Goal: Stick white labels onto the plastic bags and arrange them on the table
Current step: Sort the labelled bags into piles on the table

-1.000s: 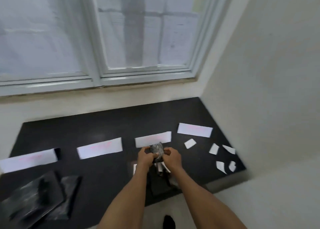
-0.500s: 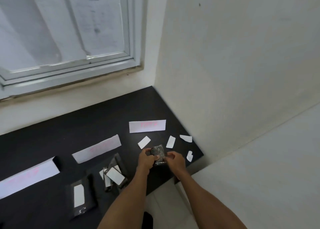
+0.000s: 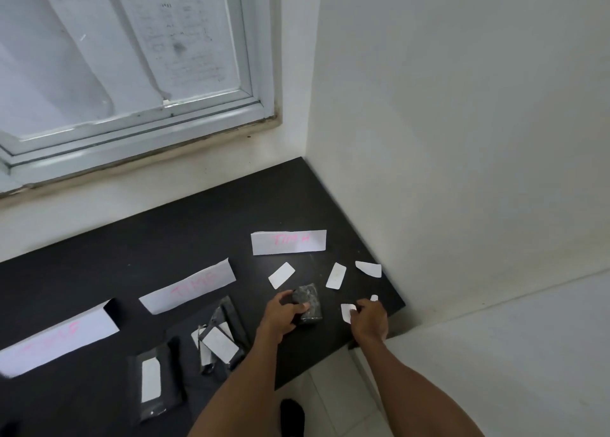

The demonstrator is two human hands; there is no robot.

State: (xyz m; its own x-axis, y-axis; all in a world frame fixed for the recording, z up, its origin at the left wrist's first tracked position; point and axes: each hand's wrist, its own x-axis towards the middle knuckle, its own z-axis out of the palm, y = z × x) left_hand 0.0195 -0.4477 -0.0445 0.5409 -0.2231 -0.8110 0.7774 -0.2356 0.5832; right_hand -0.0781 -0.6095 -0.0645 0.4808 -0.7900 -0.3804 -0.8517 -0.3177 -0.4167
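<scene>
Fingers [image 3: 303,305] of the left hand [image 3: 280,316] are clamped round a small dark bag [image 3: 310,299] resting on the desk [image 3: 165,245] near its front right corner. Just beside it, the right hand [image 3: 369,319] pinches a white label [image 3: 346,313]. Loose labels [image 3: 281,275] lie just behind, below a paper strip [image 3: 288,242]. Labelled bags [image 3: 152,380] lie to the left. A wall [image 3: 462,172] borders the desk's right edge.

Pink handwriting on the far paper strip [image 3: 288,242] seems to read "TIM H".
</scene>
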